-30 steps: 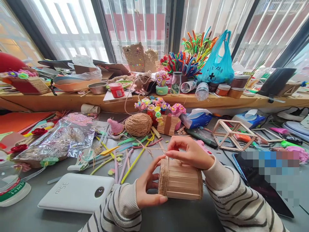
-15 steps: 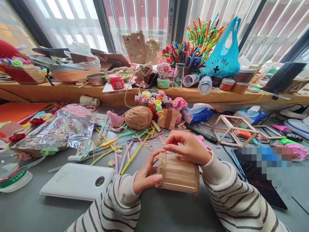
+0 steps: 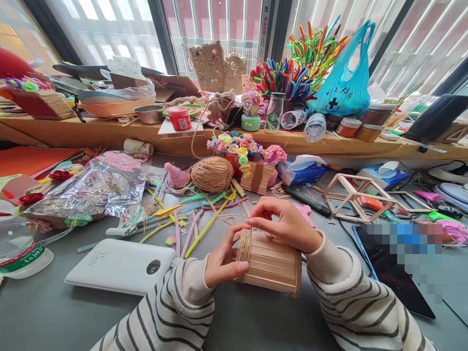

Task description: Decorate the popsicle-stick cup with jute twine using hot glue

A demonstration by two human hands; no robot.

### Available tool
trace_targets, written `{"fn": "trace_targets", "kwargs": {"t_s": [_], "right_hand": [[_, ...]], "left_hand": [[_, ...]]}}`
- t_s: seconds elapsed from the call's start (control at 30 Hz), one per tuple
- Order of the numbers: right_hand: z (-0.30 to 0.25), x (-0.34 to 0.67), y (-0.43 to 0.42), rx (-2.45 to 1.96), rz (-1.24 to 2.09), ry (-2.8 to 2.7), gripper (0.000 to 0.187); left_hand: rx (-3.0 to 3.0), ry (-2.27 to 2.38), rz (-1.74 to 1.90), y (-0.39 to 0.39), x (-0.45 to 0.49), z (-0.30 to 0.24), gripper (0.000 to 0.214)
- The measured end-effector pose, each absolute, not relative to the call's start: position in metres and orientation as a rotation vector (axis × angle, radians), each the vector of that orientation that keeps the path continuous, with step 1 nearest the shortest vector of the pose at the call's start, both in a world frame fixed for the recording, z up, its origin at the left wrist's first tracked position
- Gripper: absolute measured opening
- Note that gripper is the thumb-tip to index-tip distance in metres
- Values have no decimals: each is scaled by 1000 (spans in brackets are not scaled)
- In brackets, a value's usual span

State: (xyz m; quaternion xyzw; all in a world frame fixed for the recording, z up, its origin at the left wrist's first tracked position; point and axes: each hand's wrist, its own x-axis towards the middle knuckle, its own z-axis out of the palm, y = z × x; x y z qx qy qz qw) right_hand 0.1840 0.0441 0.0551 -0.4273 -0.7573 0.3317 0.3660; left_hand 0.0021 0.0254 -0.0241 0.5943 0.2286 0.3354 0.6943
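A small barrel of flat wooden sticks (image 3: 272, 263) lies on its side above the grey table, with twine wound around its left end and a band of twine at its right end. My left hand (image 3: 226, 258) grips the wound left end, thumb in front and fingers behind. My right hand (image 3: 283, 222) is closed above the barrel, thumb and fingertips pinching the twine (image 3: 251, 231) by the left end. A loose length of twine runs back toward the twine ball (image 3: 212, 174) on the table. The barrel's far side is hidden.
A white power bank (image 3: 120, 265) lies to the left. Pipe cleaners (image 3: 199, 234) are scattered behind my hands. On the right are a dark tablet (image 3: 387, 268) and a wooden stick frame (image 3: 360, 197). A cluttered shelf (image 3: 175, 142) runs along the window.
The whole view has shifted slightly. My left thumb has slid a little right across the wound twine. Both hands remain on the barrel and twine.
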Motion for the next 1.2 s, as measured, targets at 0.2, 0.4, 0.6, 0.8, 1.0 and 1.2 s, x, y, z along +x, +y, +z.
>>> {"fn": "trace_targets", "kwargs": {"t_s": [0.2, 0.4, 0.6, 0.8, 1.0, 1.2], "right_hand": [[55, 184, 43, -1113, 908, -1957, 18], [55, 182, 41, -1139, 847, -1953, 17], [53, 180, 41, -1153, 819, -1940, 14], [52, 179, 41, -1172, 840, -1900, 15], [52, 180, 40, -1170, 874, -1882, 16], [52, 179, 39, -1151, 877, -1874, 17]], "left_hand": [[1404, 481, 693, 27, 0, -25, 62], [1458, 486, 698, 28, -2, -22, 58], [1501, 467, 667, 28, -3, -26, 58], [1516, 434, 657, 30, -3, -27, 58], [1494, 453, 649, 30, -2, -24, 59], [1497, 493, 665, 28, -1, -22, 55]]}}
